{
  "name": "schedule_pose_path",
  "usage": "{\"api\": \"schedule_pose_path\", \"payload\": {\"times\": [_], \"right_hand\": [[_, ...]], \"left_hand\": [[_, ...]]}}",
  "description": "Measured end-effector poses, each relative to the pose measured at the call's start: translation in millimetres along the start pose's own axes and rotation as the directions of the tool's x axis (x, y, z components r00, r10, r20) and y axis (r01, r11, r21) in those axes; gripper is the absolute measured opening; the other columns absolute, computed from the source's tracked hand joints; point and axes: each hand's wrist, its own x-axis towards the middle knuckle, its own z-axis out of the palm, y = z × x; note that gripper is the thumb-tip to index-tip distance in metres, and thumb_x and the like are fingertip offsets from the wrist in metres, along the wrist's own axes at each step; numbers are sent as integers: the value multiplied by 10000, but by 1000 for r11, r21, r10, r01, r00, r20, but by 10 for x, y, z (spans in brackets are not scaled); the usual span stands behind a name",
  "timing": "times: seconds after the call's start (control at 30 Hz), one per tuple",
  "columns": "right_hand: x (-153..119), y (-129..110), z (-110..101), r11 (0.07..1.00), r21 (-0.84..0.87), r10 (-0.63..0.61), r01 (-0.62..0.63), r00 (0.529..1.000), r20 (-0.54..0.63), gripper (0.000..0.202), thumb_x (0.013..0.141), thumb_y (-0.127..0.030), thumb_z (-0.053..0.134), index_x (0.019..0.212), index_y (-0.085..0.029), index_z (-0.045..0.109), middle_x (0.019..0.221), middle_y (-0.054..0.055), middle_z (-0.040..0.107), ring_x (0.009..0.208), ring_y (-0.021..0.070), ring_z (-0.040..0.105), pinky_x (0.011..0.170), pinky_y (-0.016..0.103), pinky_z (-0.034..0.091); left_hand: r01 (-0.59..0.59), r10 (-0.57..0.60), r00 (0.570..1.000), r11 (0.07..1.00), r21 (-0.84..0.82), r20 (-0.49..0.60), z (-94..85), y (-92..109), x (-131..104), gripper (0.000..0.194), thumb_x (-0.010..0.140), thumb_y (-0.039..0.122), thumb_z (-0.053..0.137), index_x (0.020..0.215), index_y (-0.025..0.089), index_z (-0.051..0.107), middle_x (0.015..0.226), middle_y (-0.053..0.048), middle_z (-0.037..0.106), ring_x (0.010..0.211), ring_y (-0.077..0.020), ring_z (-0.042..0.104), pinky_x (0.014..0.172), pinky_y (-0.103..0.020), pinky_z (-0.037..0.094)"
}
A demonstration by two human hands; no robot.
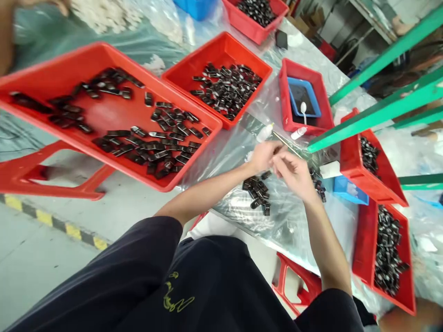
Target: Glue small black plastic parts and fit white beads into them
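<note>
My left hand (265,156) and my right hand (291,171) meet above the plastic-covered table (231,203). Fingers of both are curled in a pinch and nearly touch; whatever lies between them is too small or hidden to make out. Just below them sits a loose pile of small dark shiny pieces (258,191). More dark pieces (317,184) lie to the right, partly behind my right forearm. Beyond my left hand is a small white bottle (265,133) with a yellowish tip. A thin rod (285,142) lies close to my right fingers.
Red trays of dark pieces stand left (114,110), at centre back (169,76) and right (370,249). A red bin (287,92) holds a blue tray (316,99) with a white spoon (303,108). Green bars (377,117) cross at right. Another person's hand (58,5) shows upper left.
</note>
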Motion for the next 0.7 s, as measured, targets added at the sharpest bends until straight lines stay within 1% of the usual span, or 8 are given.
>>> {"api": "schedule_pose_path", "payload": {"times": [0.1, 0.17, 0.23, 0.37, 0.47, 0.53, 0.6, 0.7], "right_hand": [[-275, 352, -21, 934, -358, 3, -4, 1000, -3, 166, 1018, -386, 662, 1035, -232, 721, 963, 54, 752, 914, 239, 676, 896, 383, 538], [-350, 487, 117, 832, -552, -5, 49, 997, 82, 247, 1010, -369, 668, 1204, -222, 710, 1239, 126, 755, 1212, 330, 652, 1090, 479, 490], [-367, 537, 309, 728, -676, 3, 115, 985, 170, 390, 1018, -406, 666, 1346, -196, 667, 1386, 167, 709, 1343, 378, 589, 1134, 511, 458], [-414, 549, 604, 502, -836, -65, 223, 973, 221, 524, 1036, -494, 626, 1397, -114, 636, 1328, 229, 724, 1228, 409, 638, 1038, 520, 479], [-419, 725, 616, 360, -896, -191, 259, 961, 201, 447, 1059, -493, 561, 1276, -125, 689, 1153, 209, 768, 1069, 390, 697, 905, 486, 505], [-349, 919, 568, 312, -905, -267, 289, 941, 209, 408, 1079, -468, 491, 1205, -149, 710, 1040, 174, 775, 970, 368, 728, 835, 473, 513], [-284, 1085, 515, 303, -900, -317, 313, 924, 215, 403, 1087, -413, 426, 1237, -169, 709, 1051, 154, 782, 940, 353, 756, 805, 477, 529], [-282, 1214, 435, 320, -901, -291, 294, 935, 202, 400, 1071, -408, 403, 1220, -213, 720, 1054, 132, 796, 908, 350, 783, 749, 476, 552]], "left_hand": [[12, -16, 993, 999, -37, -119, -62, -37, 93, 404, 1049, 344, 547, 670, 216, 487, 614, 44, 481, 610, -129, 386, 648, -298, 325], [5, -14, 987, 998, -56, -163, -71, -70, 134, 409, 1051, 353, 544, 671, 214, 493, 602, 52, 437, 604, -126, 351, 647, -294, 312], [2, -9, 985, 999, -41, -172, -61, -89, 147, 410, 1052, 350, 552, 669, 208, 515, 601, 52, 439, 606, -125, 359, 650, -290, 313], [7, 0, 996, 997, 76, -88, -8, -52, 94, 359, 1054, 301, 568, 723, 178, 632, 662, 16, 591, 655, -134, 502, 678, -284, 376], [-50, 52, 998, 995, 84, -20, 66, -133, 142, 285, 1032, 350, 632, 826, 171, 714, 755, -19, 687, 723, -149, 612, 696, -285, 434], [-73, 73, 997, 995, 66, -2, 85, -258, 234, 320, 1015, 418, 667, 796, 187, 702, 739, -19, 685, 716, -151, 633, 674, -287, 452], [-96, 95, 995, 995, 42, 23, 81, -344, 302, 340, 976, 464, 719, 761, 203, 687, 727, -17, 679, 711, -156, 647, 664, -291, 473], [-63, 62, 998, 997, 34, 32, 84, -334, 310, 383, 934, 555, 749, 745, 224, 705, 769, -26, 702, 739, -177, 679, 653, -295, 497]]}}
